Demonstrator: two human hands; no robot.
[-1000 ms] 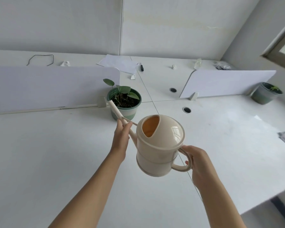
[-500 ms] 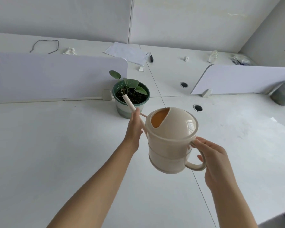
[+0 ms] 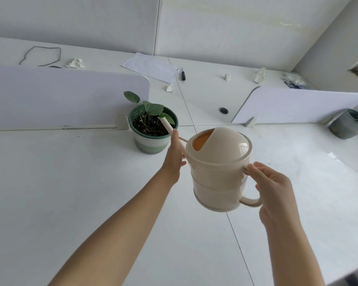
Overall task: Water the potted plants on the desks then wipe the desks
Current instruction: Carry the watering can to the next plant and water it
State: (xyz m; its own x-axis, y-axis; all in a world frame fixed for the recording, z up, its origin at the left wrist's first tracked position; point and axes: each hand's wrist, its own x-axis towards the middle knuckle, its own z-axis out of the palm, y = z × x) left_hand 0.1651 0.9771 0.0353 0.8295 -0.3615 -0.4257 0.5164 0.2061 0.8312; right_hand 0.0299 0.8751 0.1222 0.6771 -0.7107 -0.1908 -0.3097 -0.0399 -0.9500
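Observation:
A cream watering can hangs in the air above the white desk. My right hand grips its handle. My left hand holds the long spout, whose tip reaches over the soil of a green-and-white potted plant standing by the desk divider. The can is nearly level; no water stream is visible. A second, darker pot with a small plant stands at the far right edge of the desk.
Two white dividers split the desks. Beyond them lie a sheet of paper, a black marker, crumpled tissues, a black cord and a plastic bag. A cable hole sits in the desk.
The watering can has moved forward and right toward the near pot, and its spout tip now sits over the soil. Both hands keep their hold.

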